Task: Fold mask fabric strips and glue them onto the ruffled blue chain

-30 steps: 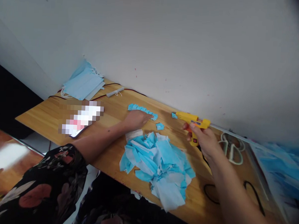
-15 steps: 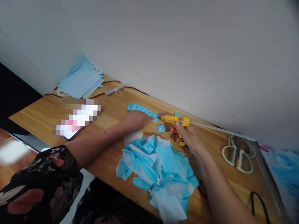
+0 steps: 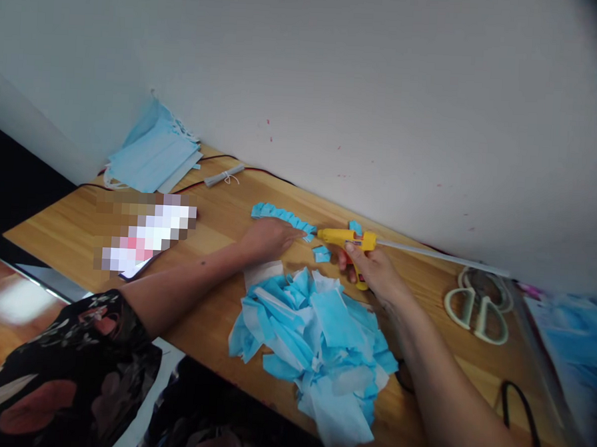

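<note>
My right hand [image 3: 373, 271] grips a yellow glue gun [image 3: 347, 240] whose nozzle points left at the end of a pleated strip of blue fabric pieces [image 3: 281, 216]. A clear glue stick [image 3: 437, 255] juts out behind the gun. My left hand [image 3: 270, 237] lies on the wooden table [image 3: 219, 213] with its fingers pressed down on the right end of that strip. Two small blue scraps [image 3: 321, 253] lie just below and behind the nozzle. A heap of cut blue and white fabric pieces [image 3: 315, 334] sits in front of both hands.
A stack of blue face masks [image 3: 152, 154] leans against the wall at the far left, with a tied white bundle [image 3: 223, 176] beside it. A blurred phone [image 3: 145, 235] lies left. Pale scissors [image 3: 479, 306] and a black cord [image 3: 519, 412] are at the right.
My right hand has carried the glue gun leftward from near the scissors until its nozzle reaches the blue strip. My left hand has stayed on the strip.
</note>
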A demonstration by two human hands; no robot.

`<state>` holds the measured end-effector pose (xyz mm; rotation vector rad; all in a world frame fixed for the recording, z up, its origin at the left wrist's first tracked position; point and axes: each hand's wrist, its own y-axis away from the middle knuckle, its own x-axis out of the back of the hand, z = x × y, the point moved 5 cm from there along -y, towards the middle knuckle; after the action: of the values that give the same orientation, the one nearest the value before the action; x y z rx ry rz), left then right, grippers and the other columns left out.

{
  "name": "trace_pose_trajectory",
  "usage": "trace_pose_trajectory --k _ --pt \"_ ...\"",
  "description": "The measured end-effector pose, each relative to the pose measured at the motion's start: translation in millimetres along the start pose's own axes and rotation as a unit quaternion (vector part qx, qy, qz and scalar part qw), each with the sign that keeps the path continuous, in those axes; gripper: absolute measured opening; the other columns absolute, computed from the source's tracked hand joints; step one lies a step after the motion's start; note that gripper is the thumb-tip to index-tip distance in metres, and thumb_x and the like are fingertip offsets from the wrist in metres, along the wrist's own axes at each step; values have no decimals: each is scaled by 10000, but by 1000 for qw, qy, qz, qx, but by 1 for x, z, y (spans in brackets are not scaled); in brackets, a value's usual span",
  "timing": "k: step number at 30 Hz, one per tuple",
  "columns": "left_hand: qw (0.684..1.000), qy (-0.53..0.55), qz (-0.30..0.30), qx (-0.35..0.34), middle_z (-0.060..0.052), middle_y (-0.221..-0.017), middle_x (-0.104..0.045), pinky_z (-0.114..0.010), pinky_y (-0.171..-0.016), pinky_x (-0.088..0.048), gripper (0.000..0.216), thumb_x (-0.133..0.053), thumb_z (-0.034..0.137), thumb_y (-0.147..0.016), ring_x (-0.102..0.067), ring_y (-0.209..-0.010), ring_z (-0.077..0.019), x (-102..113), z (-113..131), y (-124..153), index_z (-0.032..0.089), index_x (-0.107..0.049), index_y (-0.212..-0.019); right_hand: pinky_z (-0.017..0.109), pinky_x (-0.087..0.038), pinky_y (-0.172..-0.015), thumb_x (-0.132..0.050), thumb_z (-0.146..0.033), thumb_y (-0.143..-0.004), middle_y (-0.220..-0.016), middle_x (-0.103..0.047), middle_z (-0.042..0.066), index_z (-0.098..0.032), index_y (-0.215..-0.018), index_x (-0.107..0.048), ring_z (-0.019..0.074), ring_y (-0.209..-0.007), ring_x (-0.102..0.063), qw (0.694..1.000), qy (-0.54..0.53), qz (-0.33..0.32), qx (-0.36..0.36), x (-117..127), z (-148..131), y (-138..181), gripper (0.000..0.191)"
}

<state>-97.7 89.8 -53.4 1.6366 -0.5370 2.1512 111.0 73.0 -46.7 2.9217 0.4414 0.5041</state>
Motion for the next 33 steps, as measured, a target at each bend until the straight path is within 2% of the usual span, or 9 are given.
trace_pose_trajectory --k 4,8,15,27,33 --pt "1000 -2 2 5 -34 -1108 -719 -265 -760 -463 402 -397 251 -943 -652 -999 -193 1 1 0 303 -639 -1260 223 -416 -418 -583 -702 -746 -635 -590 27 -175 -666 -610 111 -509 -508 999 37 19 12 6 -1 3 534" --pt "1000 -2 9 -3 -41 -1130 -714 -267 -769 -467 396 -398 261 -944 -652 -1005 -193 1 1 1 289 -647 -1251 220 -433 -414 -591 -690 -746 -670 -604 39 -180 -702 -614 135 -572 -545 999 20 23 17 9 -4 8 512" --pt "1000 7 -3 -1 -18 -1179 -701 -286 -795 -470 405 -376 264 -952 -649 -1039 -203 1 1 1 302 -634 -1262 223 -411 -418 -578 -681 -768 -622 -569 9 -178 -659 -598 93 -478 -483 1000 18 -16 17 1 -5 11 515" --pt "1000 -2 -6 -13 -46 -1160 -704 -286 -802 -459 414 -382 239 -943 -648 -1026 -198 3 3 1 284 -624 -1276 221 -393 -421 -604 -678 -752 -589 -543 -1 -179 -648 -576 93 -474 -473 1000 22 -14 -10 2 4 8 510" --pt "1000 -3 -4 -2 -33 -1167 -702 -283 -803 -448 422 -381 226 -939 -641 -1036 -195 3 2 2 302 -621 -1278 223 -395 -415 -609 -715 -711 -570 -530 0 -188 -632 -555 103 -480 -474 1000 27 10 -8 4 2 6 535"
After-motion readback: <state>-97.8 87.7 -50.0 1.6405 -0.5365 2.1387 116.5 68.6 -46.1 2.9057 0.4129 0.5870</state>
